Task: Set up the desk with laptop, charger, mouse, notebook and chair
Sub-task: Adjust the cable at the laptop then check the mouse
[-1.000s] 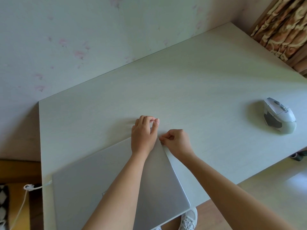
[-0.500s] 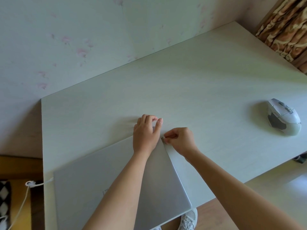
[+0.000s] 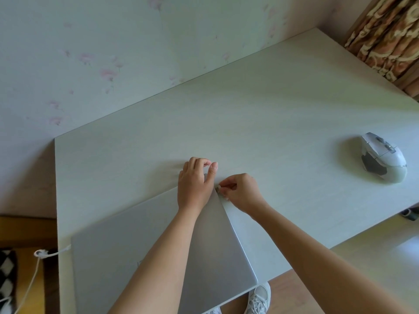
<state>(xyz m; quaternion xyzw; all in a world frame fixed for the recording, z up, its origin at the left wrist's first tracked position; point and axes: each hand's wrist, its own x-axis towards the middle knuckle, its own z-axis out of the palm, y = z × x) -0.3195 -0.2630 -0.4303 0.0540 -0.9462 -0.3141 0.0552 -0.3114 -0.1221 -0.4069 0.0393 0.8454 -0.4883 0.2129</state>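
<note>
A closed silver laptop (image 3: 118, 257) lies at the near left of the white desk (image 3: 249, 114). My left hand (image 3: 195, 184) grips its far right corner, fingers curled over the far edge and thumb along the side. Right beside it, my right hand (image 3: 241, 191) pinches a small grey plug (image 3: 218, 189) against the laptop's right edge. A white and grey mouse (image 3: 383, 160) sits on the desk far to the right, apart from both hands. A white charger cable (image 3: 43, 254) runs from the laptop's left side down over the desk's left edge.
The desk's far edge stands against a flowered wall (image 3: 113, 53). A patterned curtain (image 3: 385, 37) hangs at the far right corner. A white shoe (image 3: 258, 298) shows under the near edge. A checkered item (image 3: 5, 275) lies on the floor at left.
Both hands stay at the laptop's far right corner. The right hand's fingers have shifted slightly, and the small grey plug now shows at the laptop's edge. Laptop and mouse have not moved.
</note>
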